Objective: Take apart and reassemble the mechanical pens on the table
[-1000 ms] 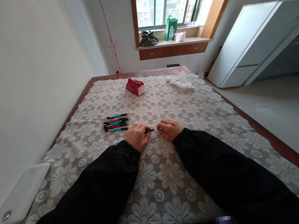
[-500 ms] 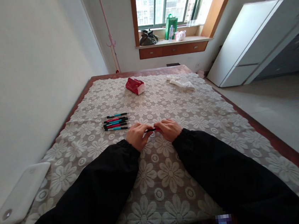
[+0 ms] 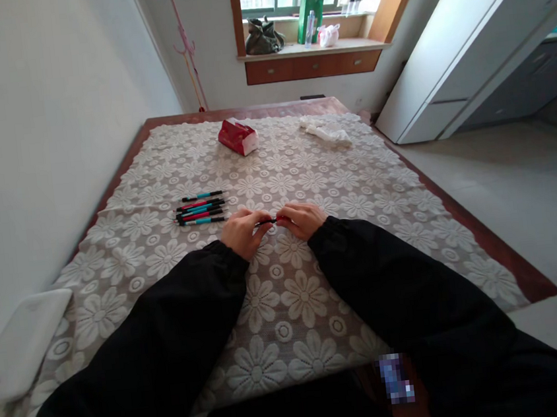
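Two hands are meeting on one pen [image 3: 270,221] near the middle of the table, toward its near edge: my left hand [image 3: 242,232] is pinching the dark barrel end and my right hand [image 3: 301,219] is closing on the red end, so I am judging it best to keep both grips short and the pen level. Going left to right, a white tray [image 3: 18,342] is lying at the near left corner, a row of pens [image 3: 201,212] is waiting just left of my left hand, a red tissue pack [image 3: 237,136] and a white cloth [image 3: 326,132] are sitting toward the far edge, well apart from my hands; nothing is crowding the lace tablecloth [image 3: 288,300] between them.
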`<state>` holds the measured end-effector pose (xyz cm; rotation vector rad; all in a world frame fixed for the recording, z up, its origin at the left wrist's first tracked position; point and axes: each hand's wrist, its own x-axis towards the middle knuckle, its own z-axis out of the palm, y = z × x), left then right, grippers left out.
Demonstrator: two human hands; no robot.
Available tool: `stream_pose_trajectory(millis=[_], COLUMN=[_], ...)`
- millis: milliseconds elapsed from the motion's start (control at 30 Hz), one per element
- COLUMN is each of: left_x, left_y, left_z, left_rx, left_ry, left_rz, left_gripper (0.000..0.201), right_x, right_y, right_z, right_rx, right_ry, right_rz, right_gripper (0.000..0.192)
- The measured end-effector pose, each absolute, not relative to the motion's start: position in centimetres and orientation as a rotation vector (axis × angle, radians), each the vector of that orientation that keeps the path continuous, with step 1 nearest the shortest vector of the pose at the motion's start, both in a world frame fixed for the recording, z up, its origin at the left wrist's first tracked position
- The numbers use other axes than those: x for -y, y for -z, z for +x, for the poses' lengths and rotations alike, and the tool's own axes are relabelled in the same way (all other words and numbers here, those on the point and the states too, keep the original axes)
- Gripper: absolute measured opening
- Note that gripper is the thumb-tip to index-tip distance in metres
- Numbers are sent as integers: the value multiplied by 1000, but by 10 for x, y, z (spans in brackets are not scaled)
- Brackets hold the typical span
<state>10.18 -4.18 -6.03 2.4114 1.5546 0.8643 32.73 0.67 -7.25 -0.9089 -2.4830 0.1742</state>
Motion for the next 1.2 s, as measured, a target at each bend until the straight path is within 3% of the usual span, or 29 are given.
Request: stream_pose_trajectory(millis=[167,467,767,1067,1200], left_x=[41,42,42,42,43], left_y=[60,56,58,57,57], left_z=[101,103,100,103,102], left_rx=[-1474,-1390,-1272,-1344,-1297], left_ry=[-853,-787,-920,-864,-917], left_rz=[2459,2448,2483,2464,2489], left_gripper=[23,32,19,29,24], right_x=[-5,-4,-1,-1,-4], right_y=[74,68,73,72,70], right_z=[328,329,329,329,330], right_rx=[2466,2522,2436,2483,2521], right_ry=[-253,-145,-254,-236,-171], right_rz=[-942,-764,-840,-825,-807], right_gripper=[18,28,27,32,33])
